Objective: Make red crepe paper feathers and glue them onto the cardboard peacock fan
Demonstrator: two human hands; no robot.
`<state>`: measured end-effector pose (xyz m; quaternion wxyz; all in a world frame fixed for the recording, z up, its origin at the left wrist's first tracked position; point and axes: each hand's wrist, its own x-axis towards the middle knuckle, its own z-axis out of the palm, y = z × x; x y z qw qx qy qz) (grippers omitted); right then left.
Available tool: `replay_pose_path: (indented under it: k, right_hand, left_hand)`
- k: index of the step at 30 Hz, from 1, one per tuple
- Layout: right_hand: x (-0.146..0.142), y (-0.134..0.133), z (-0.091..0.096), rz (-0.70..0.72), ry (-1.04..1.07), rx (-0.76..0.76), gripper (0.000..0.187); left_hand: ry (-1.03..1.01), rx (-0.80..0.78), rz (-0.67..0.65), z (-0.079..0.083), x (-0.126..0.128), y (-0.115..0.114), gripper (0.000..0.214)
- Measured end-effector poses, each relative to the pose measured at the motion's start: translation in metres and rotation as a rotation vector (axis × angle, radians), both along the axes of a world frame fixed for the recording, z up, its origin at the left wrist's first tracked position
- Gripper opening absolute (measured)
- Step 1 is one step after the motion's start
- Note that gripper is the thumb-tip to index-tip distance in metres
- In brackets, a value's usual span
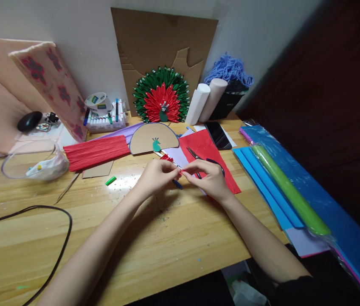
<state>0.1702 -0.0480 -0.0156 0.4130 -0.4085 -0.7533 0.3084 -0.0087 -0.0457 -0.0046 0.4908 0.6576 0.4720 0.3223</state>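
Over the middle of the table, my left hand (156, 175) and my right hand (210, 177) meet fingertip to fingertip. Both pinch a small red paper piece (181, 172), mostly hidden by the fingers. Just beyond my left fingers lie small red folded paper pieces (166, 157). Scissors (193, 152) with dark handles rest on a red paper sheet (201, 142), partly behind my right hand. A cardboard half-circle (142, 138) edged in blue, bearing a green paper peacock body (156, 145), lies farther back. Part of a blue pen (177, 184) shows below my left fingertips.
A finished red and green peacock fan (148, 100) leans on a cardboard panel (164, 34). To the left are red crepe paper (97, 153), a green marker cap (111, 180), a marker box (106, 123) and a black cable (68, 238). Blue paper sheets (262, 187) and a phone (218, 136) lie right.
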Motion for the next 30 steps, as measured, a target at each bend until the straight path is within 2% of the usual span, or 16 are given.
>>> replay_pose_path:
  k: [8,16,25,30]
  right_hand:
    - [-0.002,0.003,-0.01,-0.01,0.198,-0.222,0.011]
    - [0.0,0.007,-0.014,-0.01,0.253,-0.36,0.02]
    - [-0.001,0.006,-0.014,-0.018,0.247,-0.38,0.016]
    - [0.0,0.006,-0.014,0.001,0.209,-0.373,0.017]
  left_hand:
    - [-0.016,-0.004,-0.001,0.004,0.001,-0.001,0.019]
    - [0.026,0.034,-0.027,0.0,0.0,0.0,0.02]
    - [0.327,0.39,-0.036,0.005,0.0,-0.006,0.019]
    - [0.381,0.52,-0.037,0.002,0.0,-0.007,0.018]
